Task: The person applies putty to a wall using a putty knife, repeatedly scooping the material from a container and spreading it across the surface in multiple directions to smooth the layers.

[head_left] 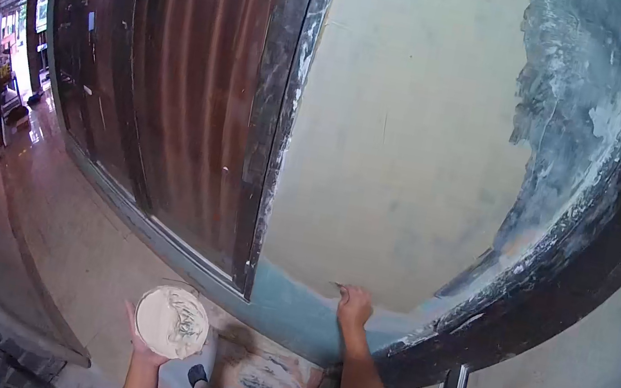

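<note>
My left hand (142, 337) grips a round tub of cream-coloured putty (160, 320) from its left and lower side, and the putty's surface is ridged. My right hand (355, 306) is closed at the lower edge of the coated wall. From its fingers a thin dark edge of a putty knife (338, 284) sticks out to the left, close to the wall; most of the tool is hidden. Above the hand spreads a smooth cream coating (402, 144) on the wall. Below that, a strip of blue-green wall (288, 298) shows.
A brown framed door (198, 74) stands left of the coated wall. Rough grey-blue plaster (568, 98) and dark trim (560, 288) border the right. Beneath me lie a stained board (266, 377) and my foot (197, 374). A tiled corridor floor (53, 190) runs back left.
</note>
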{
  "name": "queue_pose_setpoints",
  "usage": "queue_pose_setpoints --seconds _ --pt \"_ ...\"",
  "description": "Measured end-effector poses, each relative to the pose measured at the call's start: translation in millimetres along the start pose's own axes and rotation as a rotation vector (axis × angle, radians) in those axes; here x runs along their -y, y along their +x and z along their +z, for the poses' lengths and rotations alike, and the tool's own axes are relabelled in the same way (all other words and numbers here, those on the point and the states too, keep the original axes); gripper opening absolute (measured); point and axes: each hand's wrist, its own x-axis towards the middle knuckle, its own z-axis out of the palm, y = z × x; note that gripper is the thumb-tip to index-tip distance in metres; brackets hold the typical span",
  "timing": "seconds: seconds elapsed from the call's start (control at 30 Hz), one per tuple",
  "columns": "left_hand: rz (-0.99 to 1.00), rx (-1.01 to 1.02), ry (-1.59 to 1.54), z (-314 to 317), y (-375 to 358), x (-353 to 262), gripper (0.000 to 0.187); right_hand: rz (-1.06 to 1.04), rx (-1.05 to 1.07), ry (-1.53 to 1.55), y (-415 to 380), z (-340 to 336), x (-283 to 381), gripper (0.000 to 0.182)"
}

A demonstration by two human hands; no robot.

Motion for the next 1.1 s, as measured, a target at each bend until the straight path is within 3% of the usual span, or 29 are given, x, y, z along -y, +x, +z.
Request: queue_pose_setpoints --seconds 0.07,0.13,0.23,0.27,0.33,0.4,0.47,0.53,0.57,0.6,0.63,0.67,0.73,0.77,0.83,0.87,0.9,0.93,1.03,1.1 --pt "0.012 0.114 0.221 2.2 -0.3 -2.3 0.112 0.011 -0.109 0.079 3.3 -24.1 8.9 0.012" --pt "0.039 0.016 0.033 3.9 0.7 0.2 0.112 -0.016 -0.126 0.106 -12.3 -21.6 8.7 0.01" --pt "-0.052 0.098 0.027 11.7 0.4 -4.0 0.111 0.0 0.059 0.114 -24.1 -6.6 6.0 0.01" --pt "0.006 0.01 -0.038 16.6 1.2 -0.1 0.109 0.001 0.056 0.116 -18.9 -2.4 -0.3 0.01" --pt "-0.027 0.154 0.125 17.4 5.5 -4.4 0.107 0.088 0.027 0.008 2.1 -12.3 -2.7 0.011" --pt "-0.052 0.118 0.012 30.9 9.2 2.1 0.106 0.09 -0.022 0.093 9.6 -45.5 1.2 0.011" --pt "-0.066 0.016 -0.24 57.2 14.3 14.8 0.105 -0.014 -0.13 0.285 18.0 -87.9 12.1 0.011" --pt "-0.121 0.212 0.0 57.6 26.7 28.1 0.106 -0.066 -0.04 0.371 24.6 -119.9 10.1 0.013" --pt "-0.235 0.253 -0.209 80.7 28.0 39.9 0.122 -0.19 -0.008 0.438 26.0 -144.8 18.2 0.014" --pt "-0.289 0.192 -0.359 102.6 25.5 47.0 0.125 -0.315 0.024 0.503 27.4 -172.6 27.5 0.016" --pt "-0.314 0.246 -0.269 104.9 31.6 55.3 0.126 -0.347 0.053 0.581 25.7 -201.8 45.5 0.021" --pt "-0.339 0.302 -0.176 106.4 38.2 64.1 0.126 -0.344 0.05 0.574 24.1 -223.1 56.8 0.021" --pt "-0.358 0.317 -0.088 116.3 44.9 79.6 0.127 -0.636 0.06 0.564 18.7 -258.0 73.4 0.027" --pt "-0.368 0.323 -0.097 121.8 46.2 87.5 0.127 -0.626 0.055 0.556 15.5 -275.9 82.0 0.027" --pt "-0.403 0.346 -0.121 134.4 47.6 100.0 0.127 -0.864 0.102 0.506 7.1 -305.0 96.7 0.033" --pt "-0.426 0.364 -0.138 140.1 46.7 103.5 0.125 -0.854 0.101 0.503 1.0 -312.2 102.3 0.033" --pt "-0.36 0.258 -0.054 143.4 47.8 108.7 0.119 -0.908 0.129 0.449 -3.4 -317.4 106.5 0.034" --pt "-0.303 0.304 0.075 135.8 52.3 112.9 0.114 -0.964 0.157 0.395 -6.9 -322.7 109.0 0.036" --pt "-0.381 0.474 0.06 142.0 51.0 118.7 0.114 -0.99 0.188 0.315 -16.1 -330.5 110.5 0.034" --pt "-0.359 0.361 0.113 147.9 49.1 124.3 0.112 -0.996 0.185 0.299 -21.3 -328.8 107.7 0.037"
